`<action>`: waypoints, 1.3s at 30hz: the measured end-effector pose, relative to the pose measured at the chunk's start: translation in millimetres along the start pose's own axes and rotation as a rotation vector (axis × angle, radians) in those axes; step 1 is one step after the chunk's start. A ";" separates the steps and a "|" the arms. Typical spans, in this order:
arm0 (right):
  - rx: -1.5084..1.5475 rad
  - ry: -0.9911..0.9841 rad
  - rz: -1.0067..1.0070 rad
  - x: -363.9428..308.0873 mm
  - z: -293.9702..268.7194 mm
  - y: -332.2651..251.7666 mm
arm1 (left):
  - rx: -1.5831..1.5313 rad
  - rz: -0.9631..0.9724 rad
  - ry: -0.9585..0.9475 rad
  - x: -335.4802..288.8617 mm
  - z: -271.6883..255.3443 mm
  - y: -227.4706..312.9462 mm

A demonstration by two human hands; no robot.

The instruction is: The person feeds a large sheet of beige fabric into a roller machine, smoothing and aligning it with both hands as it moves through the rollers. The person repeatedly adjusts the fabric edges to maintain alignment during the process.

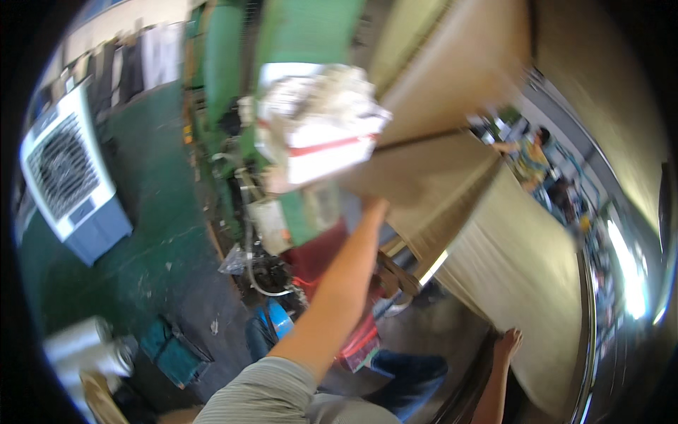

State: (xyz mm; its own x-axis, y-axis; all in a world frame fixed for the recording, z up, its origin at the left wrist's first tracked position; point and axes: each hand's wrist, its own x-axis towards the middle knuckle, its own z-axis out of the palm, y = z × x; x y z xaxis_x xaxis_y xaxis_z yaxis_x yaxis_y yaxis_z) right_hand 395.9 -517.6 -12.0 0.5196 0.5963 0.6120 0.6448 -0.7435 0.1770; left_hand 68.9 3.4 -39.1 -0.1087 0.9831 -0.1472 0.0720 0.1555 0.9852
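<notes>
A wide tan fabric sheet (526,261) stretches over the right side, running up to a machine. My right hand (508,343) is closed at its lower left edge, fingers curled on the cloth. My left arm reaches forward, and my left hand (376,207) is near the tan cloth below a white box (328,157) with a red stripe. That hand is smeared and its fingers are hidden. Crumpled whitish material (318,95) lies on top of the box. A metal bar (432,268) runs below the fabric between my hands.
Green machine frames (304,35) stand ahead, with a hose (248,261) at their side. An air cooler (74,177) stands on the green floor at left. Wrapped rolls (88,350) and a teal bag (171,350) lie lower left. Another person (528,159) stands beyond the fabric.
</notes>
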 end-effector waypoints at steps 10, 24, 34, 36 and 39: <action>0.346 -0.244 0.001 -69.0 9.3 -52.7 | 0.044 -0.108 0.309 41.7 -36.9 -5.3; 0.406 -0.250 -0.039 -54.5 -5.3 -134.5 | -0.233 -0.156 0.227 -15.9 -52.5 33.3; 0.602 -0.091 -0.146 -33.6 -7.4 -174.5 | 0.821 0.354 0.145 -49.4 -55.9 36.8; 0.676 0.028 -0.190 -32.6 -20.5 -174.3 | 1.114 0.555 0.096 -89.2 -56.9 47.7; 0.648 0.092 -0.276 -34.3 -19.6 -157.5 | 1.373 0.993 0.073 -118.6 -50.4 51.4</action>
State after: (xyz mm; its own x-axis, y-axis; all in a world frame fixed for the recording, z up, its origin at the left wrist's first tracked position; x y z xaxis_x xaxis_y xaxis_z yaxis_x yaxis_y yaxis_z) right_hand 265.5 -426.9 -45.7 0.2581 0.6875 0.6788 0.9646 -0.2221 -0.1418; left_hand 35.5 -110.1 33.4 0.4647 0.7454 0.4779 0.8743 -0.4717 -0.1145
